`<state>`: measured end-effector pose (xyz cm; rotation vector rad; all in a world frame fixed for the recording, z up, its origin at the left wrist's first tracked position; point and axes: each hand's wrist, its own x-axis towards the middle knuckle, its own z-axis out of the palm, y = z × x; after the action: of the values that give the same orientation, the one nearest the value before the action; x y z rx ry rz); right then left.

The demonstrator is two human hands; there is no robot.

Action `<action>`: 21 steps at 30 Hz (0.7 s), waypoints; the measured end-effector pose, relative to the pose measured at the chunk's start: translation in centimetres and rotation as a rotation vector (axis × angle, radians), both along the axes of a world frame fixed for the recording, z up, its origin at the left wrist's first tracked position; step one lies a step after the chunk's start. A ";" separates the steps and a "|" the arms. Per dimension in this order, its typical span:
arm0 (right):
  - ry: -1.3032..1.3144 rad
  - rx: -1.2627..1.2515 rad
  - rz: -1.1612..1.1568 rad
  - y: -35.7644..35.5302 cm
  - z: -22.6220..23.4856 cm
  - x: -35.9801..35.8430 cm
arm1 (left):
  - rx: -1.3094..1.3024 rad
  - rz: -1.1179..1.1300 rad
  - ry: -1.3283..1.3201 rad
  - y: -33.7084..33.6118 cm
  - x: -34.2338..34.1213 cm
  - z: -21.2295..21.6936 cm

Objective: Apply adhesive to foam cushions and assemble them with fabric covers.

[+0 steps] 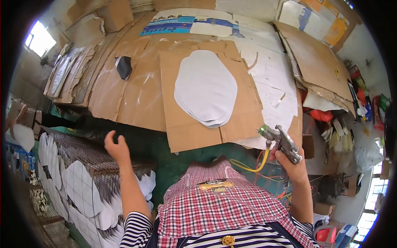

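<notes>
My right hand (292, 163) is wrapped round a metal spray gun (281, 142) with a green ring at its front and a yellow hose (252, 168) attached. The gun is near the right front corner of a brown cardboard sheet (244, 124). On that sheet lies a stack of white rounded pieces (206, 87), slightly fanned at its lower edge. Away to the left, my left hand (117, 146) is in the air with fingers apart and nothing in it. It is beside a wire rack (103, 155) with several white pieces (80, 186) standing in it.
Flattened cardboard covers the worktable (142, 99). A black-and-grey item (123, 67) lies on its left part. More cardboard sheets (316, 58) are stacked at the right. Coloured hoses hang below my right hand, and a cardboard box (324, 209) is on the floor at the lower right.
</notes>
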<state>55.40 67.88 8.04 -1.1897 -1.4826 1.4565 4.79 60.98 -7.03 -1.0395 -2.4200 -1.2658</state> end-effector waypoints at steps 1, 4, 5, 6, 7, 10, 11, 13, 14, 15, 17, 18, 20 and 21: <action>-0.009 0.001 -0.006 0.0 0.0 -0.2 | -0.030 -0.056 -0.088 0.5 0.6 -1.8; 0.012 0.067 -0.158 -0.3 0.1 -0.3 | -0.208 -0.118 -0.164 0.3 1.9 -6.5; 0.009 0.066 -0.157 -0.6 0.3 -0.4 | -0.230 -0.122 -0.186 -0.6 1.5 -8.8; -0.031 0.082 -0.216 -1.2 0.5 -0.3 | -0.252 -0.120 -0.318 -1.6 0.9 -11.1; -0.070 0.098 -0.275 -1.9 0.6 -0.2 | -0.273 -0.118 -0.449 -2.9 0.2 -13.3; -0.052 0.027 -0.175 -3.8 0.9 0.8 | -0.445 0.006 -0.695 -8.2 -1.7 -19.1; -0.018 -0.035 -0.106 -4.3 1.1 0.8 | -0.506 0.048 -0.809 -10.0 -1.9 -20.4; 0.005 -0.041 -0.082 -4.8 0.5 0.3 | -0.534 0.156 -0.970 -12.8 -1.1 -21.2; 0.036 -0.037 -0.068 -4.8 0.3 -0.1 | -0.554 0.281 -1.130 -14.2 -0.5 -21.3; 0.067 -0.033 -0.053 -4.7 0.2 -0.6 | -0.572 0.407 -1.289 -15.2 -0.2 -21.5; 0.051 0.012 -0.067 -4.1 0.3 -1.6 | -0.589 0.434 -1.357 -17.4 0.5 -21.3; 0.051 0.033 -0.131 -3.7 0.1 -1.7 | -0.608 0.460 -1.421 -17.8 0.8 -21.2; 0.044 0.063 -0.214 -3.3 0.0 -1.7 | -0.584 0.439 -1.431 -18.0 1.1 -20.9; 0.041 0.065 -0.213 -3.4 0.2 -1.2 | -0.562 0.417 -1.437 -17.8 1.2 -20.9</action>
<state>54.16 64.44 8.20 -1.2303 -1.3224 1.2731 5.99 43.13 -27.96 0.7277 -3.7920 -1.3891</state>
